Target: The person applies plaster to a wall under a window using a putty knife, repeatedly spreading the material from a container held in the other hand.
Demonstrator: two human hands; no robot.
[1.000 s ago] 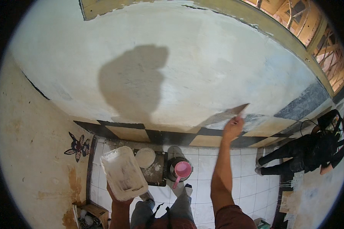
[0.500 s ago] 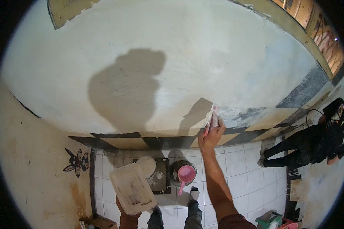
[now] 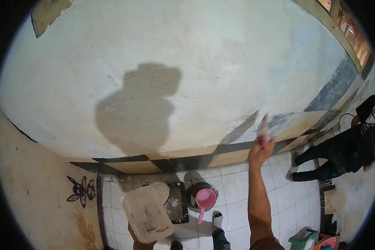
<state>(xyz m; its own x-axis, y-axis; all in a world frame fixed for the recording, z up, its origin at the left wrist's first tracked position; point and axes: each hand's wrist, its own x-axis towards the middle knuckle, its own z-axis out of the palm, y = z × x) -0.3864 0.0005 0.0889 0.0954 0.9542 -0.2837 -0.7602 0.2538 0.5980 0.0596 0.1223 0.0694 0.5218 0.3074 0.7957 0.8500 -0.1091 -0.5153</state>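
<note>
My right hand [image 3: 261, 151] is closed round a putty knife [image 3: 263, 126], its reddish, whitened body pointing up along the wall [image 3: 212, 62]. The knife is by a patchy grey and white smear above the dark and tan checked band; whether its edge touches the wall I cannot tell. Low on the left, my left hand [image 3: 138, 241] holds up a shallow rectangular plastic tub [image 3: 148, 213] from beneath, with most of its fingers hidden. The tub is tilted, and pale residue with a dark streak coats its inside.
Below me a pink dipper [image 3: 206, 198] rests on a dark bucket [image 3: 191, 191]. Beside it lie a dark, splattered board [image 3: 180, 208] and a pale round lid-like piece [image 3: 161, 191]. Another person in dark clothes [image 3: 341, 152] stands at the right. Green and red containers [image 3: 306, 241] sit lower right.
My right hand has moved right along the wall, and the knife has turned to show a narrower side. My left hand still holds the tub, now slightly lower in view.
</note>
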